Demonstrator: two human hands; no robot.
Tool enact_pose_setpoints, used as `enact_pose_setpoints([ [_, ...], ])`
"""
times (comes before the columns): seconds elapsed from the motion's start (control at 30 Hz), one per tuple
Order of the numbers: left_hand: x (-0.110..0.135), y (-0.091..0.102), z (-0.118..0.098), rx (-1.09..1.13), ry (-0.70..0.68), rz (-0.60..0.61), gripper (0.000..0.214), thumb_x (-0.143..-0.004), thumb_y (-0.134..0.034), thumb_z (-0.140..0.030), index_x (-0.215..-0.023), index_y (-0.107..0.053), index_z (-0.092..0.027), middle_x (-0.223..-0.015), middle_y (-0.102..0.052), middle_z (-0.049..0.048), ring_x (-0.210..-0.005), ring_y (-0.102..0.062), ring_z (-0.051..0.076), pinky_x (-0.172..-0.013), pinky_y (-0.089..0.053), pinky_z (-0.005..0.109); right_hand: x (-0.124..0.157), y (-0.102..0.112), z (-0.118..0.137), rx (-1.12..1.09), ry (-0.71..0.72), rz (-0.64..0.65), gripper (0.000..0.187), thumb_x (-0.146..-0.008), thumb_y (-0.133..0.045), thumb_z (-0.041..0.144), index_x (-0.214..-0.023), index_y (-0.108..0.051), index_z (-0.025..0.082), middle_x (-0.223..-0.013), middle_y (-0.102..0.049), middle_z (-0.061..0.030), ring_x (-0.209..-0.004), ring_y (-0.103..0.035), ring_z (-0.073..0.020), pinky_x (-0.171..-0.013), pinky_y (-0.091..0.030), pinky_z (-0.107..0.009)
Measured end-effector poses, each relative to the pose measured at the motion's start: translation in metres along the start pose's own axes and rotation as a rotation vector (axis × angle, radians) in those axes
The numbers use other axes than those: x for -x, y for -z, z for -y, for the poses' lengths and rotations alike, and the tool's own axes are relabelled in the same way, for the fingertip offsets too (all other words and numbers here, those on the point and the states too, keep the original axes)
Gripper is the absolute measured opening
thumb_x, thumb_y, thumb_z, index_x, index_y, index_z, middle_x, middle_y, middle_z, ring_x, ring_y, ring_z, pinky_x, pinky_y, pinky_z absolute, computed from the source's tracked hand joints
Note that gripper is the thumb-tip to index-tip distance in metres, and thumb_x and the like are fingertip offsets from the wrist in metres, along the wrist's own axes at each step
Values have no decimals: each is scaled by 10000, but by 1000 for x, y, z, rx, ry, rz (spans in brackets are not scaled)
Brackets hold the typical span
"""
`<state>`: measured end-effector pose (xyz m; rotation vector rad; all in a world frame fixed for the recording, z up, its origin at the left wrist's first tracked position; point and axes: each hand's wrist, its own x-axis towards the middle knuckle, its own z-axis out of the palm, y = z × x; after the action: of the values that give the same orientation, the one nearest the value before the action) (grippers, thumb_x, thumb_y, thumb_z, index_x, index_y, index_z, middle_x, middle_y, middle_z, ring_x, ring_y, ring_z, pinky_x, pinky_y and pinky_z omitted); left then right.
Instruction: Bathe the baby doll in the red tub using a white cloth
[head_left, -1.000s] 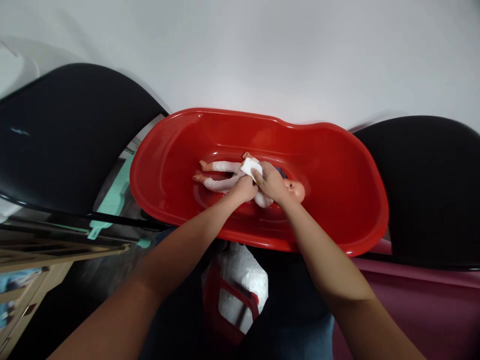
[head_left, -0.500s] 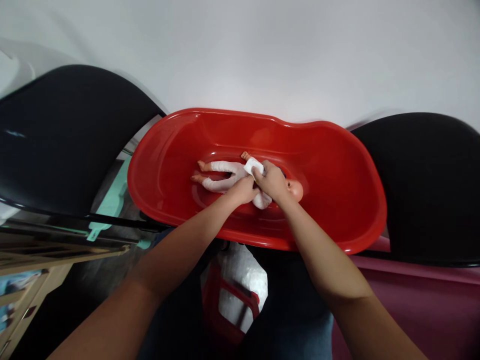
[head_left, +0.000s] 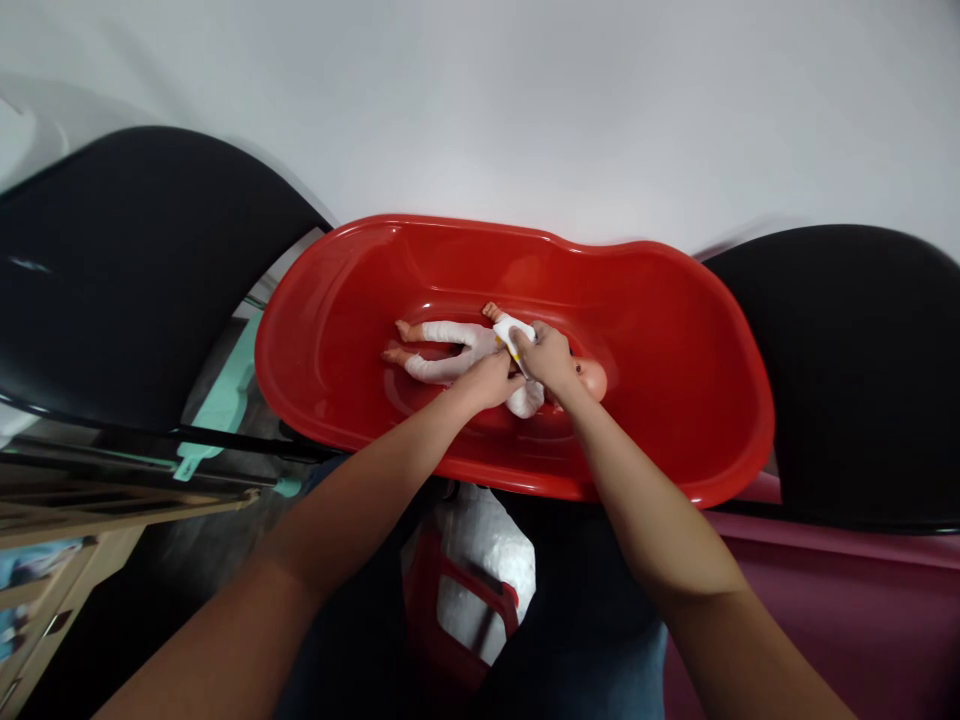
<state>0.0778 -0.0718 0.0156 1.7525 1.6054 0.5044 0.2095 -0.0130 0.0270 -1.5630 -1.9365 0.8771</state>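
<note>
I pinch the white cloth in my right hand; my left hand (I can't tell its grip) should steady the doll, feet toward nine o'clock.

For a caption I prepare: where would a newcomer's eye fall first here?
First comes the large red tub, central, between two black chairs. Inside it lies a doll, feet to the left, head to the right. Over its body, the left grip sits beside the right grip, which holds a white item.
</note>
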Motion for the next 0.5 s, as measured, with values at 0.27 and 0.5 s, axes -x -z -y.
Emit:
enact_pose_setpoints([
  [0.27,-2,-1,3,-37,-11,-9,266,-1037,-569,-287,-1240,-713,-191,-1358,-749,134,-1217,-703,297,-1099,-541,412,1,1,2,33,-39,4,299,-947,-581,492,-878,-621,204,-830,-722,-85,-758,-620,-210,-735,-446,-322],
  [0.5,-1,5,-2,-10,51,1,255,-1009,-610,-333,-1185,-744,-207,-1185,-800,114,-1104,-751,310,-984,-582,418,-2,-2,-2,1,-39,7,308,-948,-586,498,-852,-620,208,-803,-714,-79,-733,-610,-206,-733,-461,-331],
])
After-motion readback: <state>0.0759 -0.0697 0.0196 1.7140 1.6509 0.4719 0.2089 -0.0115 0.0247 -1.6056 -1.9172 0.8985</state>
